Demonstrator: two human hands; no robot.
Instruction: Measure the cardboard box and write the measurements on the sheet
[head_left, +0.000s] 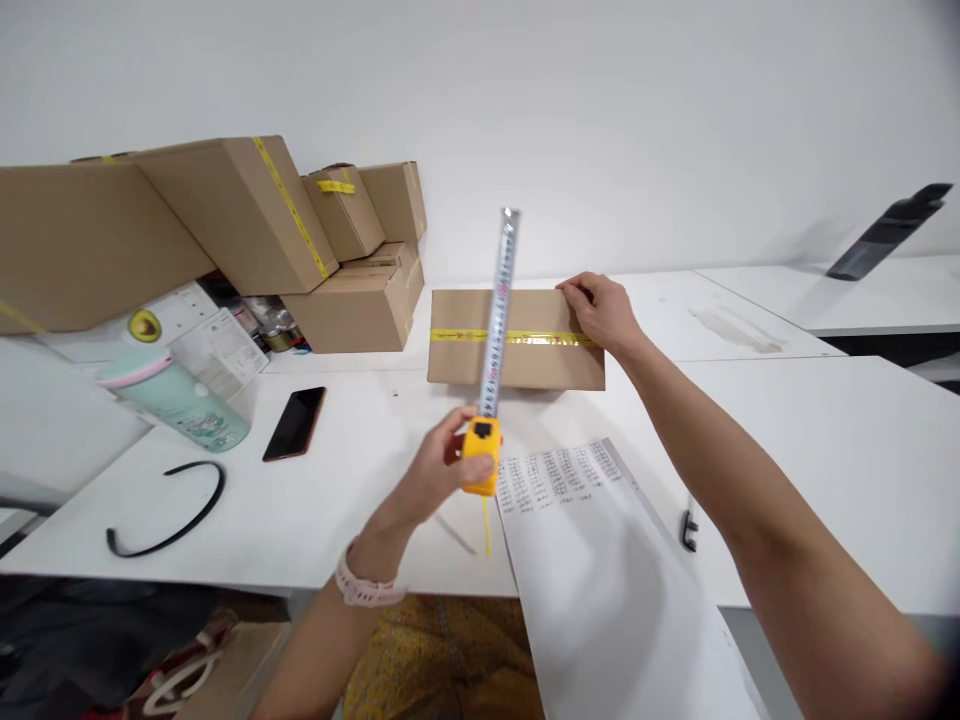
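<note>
My left hand (442,462) is closed around a yellow tape measure (480,474), its thumb on the case. The silver blade (495,330) sticks out upward and away from me, passing in front of a cardboard box (461,362). A yellow strap hangs below the case. With its fingers, my right hand (604,310) grips the far right edge of that box, which has yellow tape along its middle. Under and to the right of the tape measure lies a sheet of paper (600,560) with handwritten rows, hanging over the table's front edge.
Several taped cardboard boxes (232,210) are stacked at the left against the wall. Nearer stand a mint tumbler (187,405), a phone (295,424) and a curved black band (210,500). A pen (688,528) lies right of the paper; a dark bottle (889,235) is at the far right.
</note>
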